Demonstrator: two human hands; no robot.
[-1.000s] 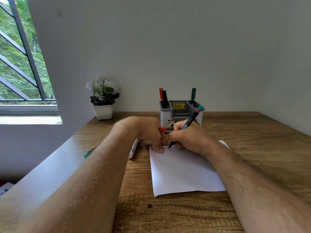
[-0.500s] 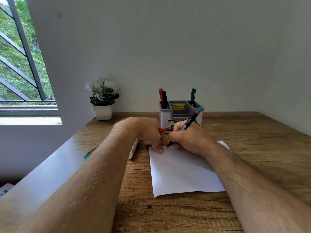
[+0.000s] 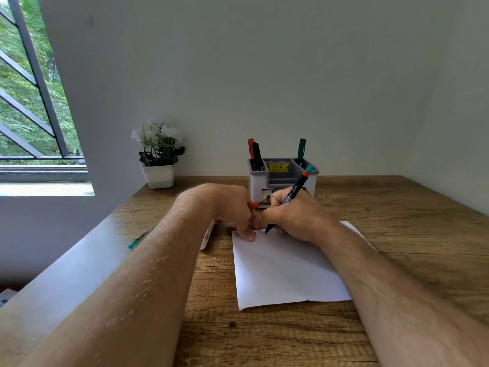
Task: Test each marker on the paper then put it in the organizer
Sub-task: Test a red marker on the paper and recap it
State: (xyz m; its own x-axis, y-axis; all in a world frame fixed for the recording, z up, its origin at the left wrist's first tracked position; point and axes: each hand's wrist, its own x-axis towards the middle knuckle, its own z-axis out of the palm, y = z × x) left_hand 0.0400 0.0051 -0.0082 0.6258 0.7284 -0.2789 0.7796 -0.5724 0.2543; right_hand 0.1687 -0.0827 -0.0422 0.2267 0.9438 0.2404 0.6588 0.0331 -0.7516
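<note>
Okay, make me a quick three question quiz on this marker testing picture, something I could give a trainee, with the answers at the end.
1. True or false: the tip of the marker in the right hand is on the paper.
2. How many markers stand in the organizer? A) one B) three C) five
3. Fill in: the left hand holds a ___ cap in its grip while a finger presses the sheet's far corner.

Key: 1 true. 2 B: a red marker and a black marker in the left compartment, a green marker at the right. 3 red.
</note>
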